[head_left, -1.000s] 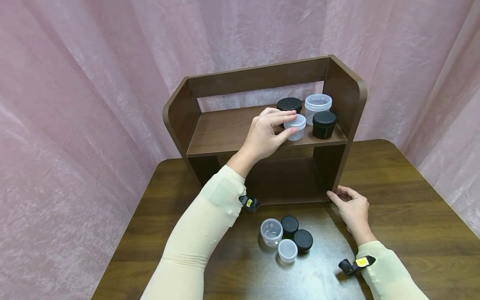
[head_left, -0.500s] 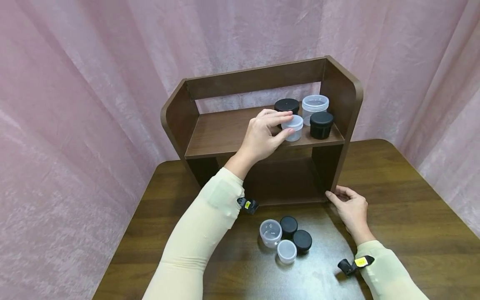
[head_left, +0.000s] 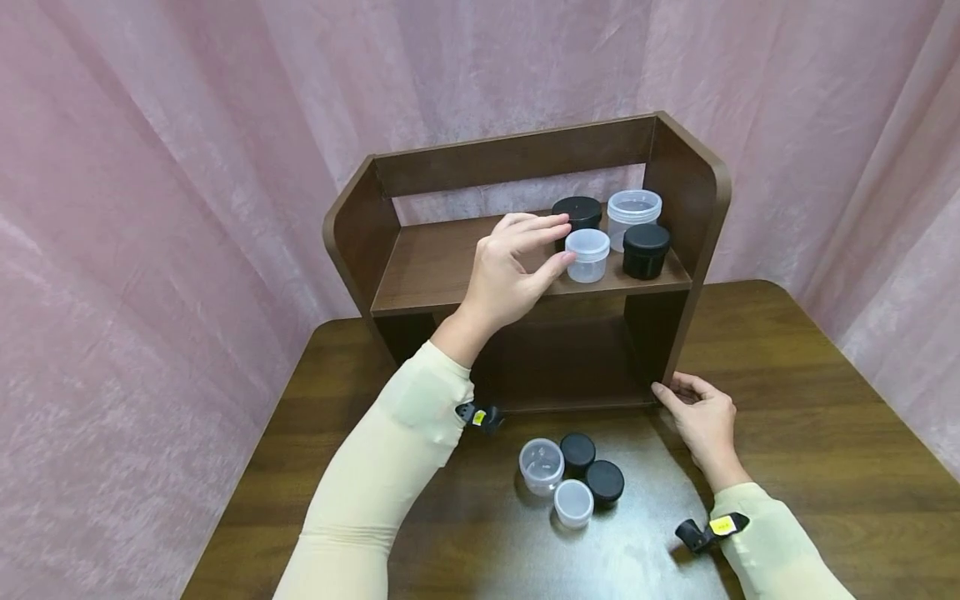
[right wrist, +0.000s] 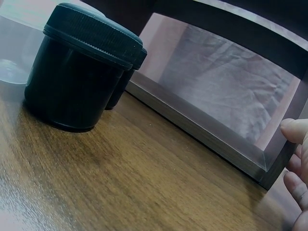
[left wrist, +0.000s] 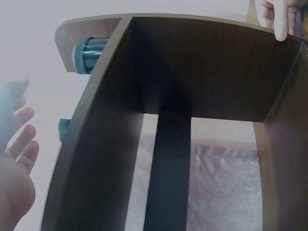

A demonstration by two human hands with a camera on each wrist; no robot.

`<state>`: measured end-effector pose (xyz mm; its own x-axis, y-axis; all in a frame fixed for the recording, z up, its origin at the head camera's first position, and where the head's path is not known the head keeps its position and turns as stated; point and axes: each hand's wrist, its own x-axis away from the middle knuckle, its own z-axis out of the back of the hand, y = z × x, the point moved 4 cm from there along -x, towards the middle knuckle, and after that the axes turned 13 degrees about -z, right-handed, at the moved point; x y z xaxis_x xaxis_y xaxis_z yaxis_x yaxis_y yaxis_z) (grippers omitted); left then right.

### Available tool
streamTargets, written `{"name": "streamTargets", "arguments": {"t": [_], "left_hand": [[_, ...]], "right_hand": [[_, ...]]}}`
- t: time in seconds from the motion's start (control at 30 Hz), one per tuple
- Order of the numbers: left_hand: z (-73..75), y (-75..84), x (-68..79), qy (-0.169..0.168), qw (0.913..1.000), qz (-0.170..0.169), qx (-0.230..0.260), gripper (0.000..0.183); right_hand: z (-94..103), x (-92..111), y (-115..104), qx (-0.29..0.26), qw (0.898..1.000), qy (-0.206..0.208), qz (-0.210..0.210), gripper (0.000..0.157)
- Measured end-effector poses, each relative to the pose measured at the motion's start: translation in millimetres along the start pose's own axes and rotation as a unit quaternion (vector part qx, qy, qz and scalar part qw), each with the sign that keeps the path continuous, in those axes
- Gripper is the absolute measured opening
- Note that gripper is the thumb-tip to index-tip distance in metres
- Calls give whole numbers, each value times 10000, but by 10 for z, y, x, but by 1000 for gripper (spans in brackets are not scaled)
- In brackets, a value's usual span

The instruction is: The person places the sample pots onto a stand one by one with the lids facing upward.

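Note:
My left hand [head_left: 510, 262] is beside a small clear jar [head_left: 587, 257] on the upper board of a brown wooden shelf [head_left: 450, 258]. Its fingers are spread, and the thumb tip overlaps the jar's left edge in the head view. Around that jar stand a larger black-lidded jar [head_left: 576, 210], a tall clear jar [head_left: 634, 218] and a small black jar [head_left: 646, 252]. Down at the shelf's front right corner, my right hand [head_left: 705, 421] holds the side panel, thumb on its front edge and fingers along the outside. The right wrist view shows that thumb [right wrist: 292, 129] against the panel.
On the table [head_left: 300, 467] before the shelf, a clear jar [head_left: 542, 467], a smaller clear jar [head_left: 573, 503] and two black-lidded jars, the nearer black jar [head_left: 604, 481] included, stand in a cluster. A pink curtain [head_left: 187, 208] hangs behind.
My left hand has let go of the small clear jar and drawn back to the left, its fingers opening. The jar stays on the upper board. My right hand keeps its place.

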<state>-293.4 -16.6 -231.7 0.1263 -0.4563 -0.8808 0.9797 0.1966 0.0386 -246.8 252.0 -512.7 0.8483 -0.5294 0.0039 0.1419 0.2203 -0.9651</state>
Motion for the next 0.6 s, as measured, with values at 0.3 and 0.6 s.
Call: {"name": "streamTargets", "arguments": {"t": [0.3, 0.6], "left_hand": [[221, 238, 96, 45, 9992, -367, 130, 28], [284, 469, 356, -376, 9971, -488, 441, 24]], "right_hand": [[14, -9, -18, 7, 10000, -6, -4, 34], [10, -28, -26, 5, 10000, 13, -9, 34]]}}
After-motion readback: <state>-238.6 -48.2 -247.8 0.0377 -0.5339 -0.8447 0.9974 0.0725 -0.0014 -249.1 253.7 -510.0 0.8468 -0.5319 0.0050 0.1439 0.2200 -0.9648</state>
